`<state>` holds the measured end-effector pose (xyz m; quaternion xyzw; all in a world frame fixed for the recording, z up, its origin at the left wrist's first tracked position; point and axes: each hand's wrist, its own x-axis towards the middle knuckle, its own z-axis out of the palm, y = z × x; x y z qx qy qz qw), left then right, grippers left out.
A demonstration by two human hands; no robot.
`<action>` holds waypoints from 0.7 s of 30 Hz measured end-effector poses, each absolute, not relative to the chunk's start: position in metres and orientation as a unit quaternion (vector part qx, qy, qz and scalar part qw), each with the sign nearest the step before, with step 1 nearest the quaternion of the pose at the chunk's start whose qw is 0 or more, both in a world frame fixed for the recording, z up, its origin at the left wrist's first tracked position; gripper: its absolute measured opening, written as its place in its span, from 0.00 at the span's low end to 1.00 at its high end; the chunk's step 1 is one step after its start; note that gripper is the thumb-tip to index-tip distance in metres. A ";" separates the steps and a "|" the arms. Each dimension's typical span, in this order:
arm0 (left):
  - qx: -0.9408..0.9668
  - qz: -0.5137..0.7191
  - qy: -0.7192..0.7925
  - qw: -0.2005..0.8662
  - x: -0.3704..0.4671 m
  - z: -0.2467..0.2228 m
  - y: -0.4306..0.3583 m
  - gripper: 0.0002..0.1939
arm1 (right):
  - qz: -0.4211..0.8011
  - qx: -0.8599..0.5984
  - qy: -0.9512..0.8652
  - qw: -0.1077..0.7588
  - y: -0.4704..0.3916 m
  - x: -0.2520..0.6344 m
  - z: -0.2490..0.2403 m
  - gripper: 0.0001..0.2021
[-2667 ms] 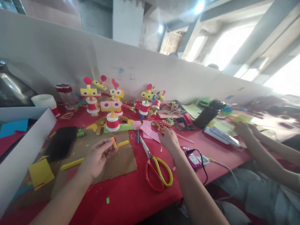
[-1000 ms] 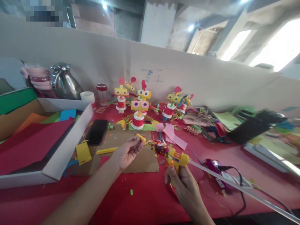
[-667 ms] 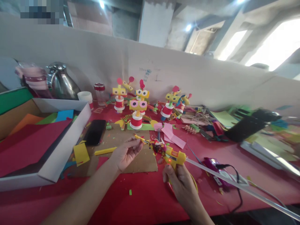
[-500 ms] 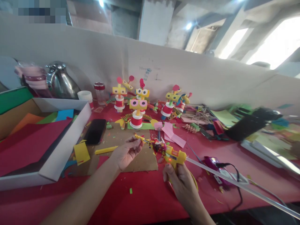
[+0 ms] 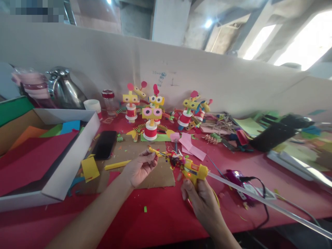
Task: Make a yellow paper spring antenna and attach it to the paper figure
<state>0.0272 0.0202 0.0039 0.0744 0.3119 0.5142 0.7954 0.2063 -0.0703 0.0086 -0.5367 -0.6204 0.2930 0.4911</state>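
Observation:
Between the fingertips of my left hand (image 5: pixel 142 168) is a small coiled yellow paper piece (image 5: pixel 153 150). My right hand (image 5: pixel 198 195) is wrapped round the handle of a yellow glue gun (image 5: pixel 194 170), whose red light is on. The gun's nozzle points left and reaches the coiled piece or sits right beside it; which one is too small to tell. A long clear glue stick (image 5: pixel 238 190) runs out of the gun's back to the lower right. Beneath my hands lies a brown cardboard sheet (image 5: pixel 158 176) with a yellow paper strip (image 5: pixel 117 165) on it.
Several paper-cup figures (image 5: pixel 150 130) stand at the back. On the left are a white box (image 5: pixel 54 186) of coloured paper, a phone (image 5: pixel 105 145) and a steel jug (image 5: pixel 67 91). A power strip (image 5: pixel 261 192), a purple device (image 5: pixel 234 180) and a black object (image 5: pixel 278 135) are on the right.
The camera view has shifted slightly. Both hands keep nearly the same pose, with the coiled piece and glue gun still held.

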 end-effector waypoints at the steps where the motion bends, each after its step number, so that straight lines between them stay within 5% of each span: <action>1: 0.076 0.513 0.313 0.796 0.027 0.004 0.020 0.09 | 0.291 -0.538 -0.623 0.488 -0.071 0.207 0.009 0.11; 21: 0.082 0.516 0.295 0.800 0.026 0.001 0.021 0.08 | 0.319 -0.551 -0.618 0.461 -0.074 0.208 0.007 0.12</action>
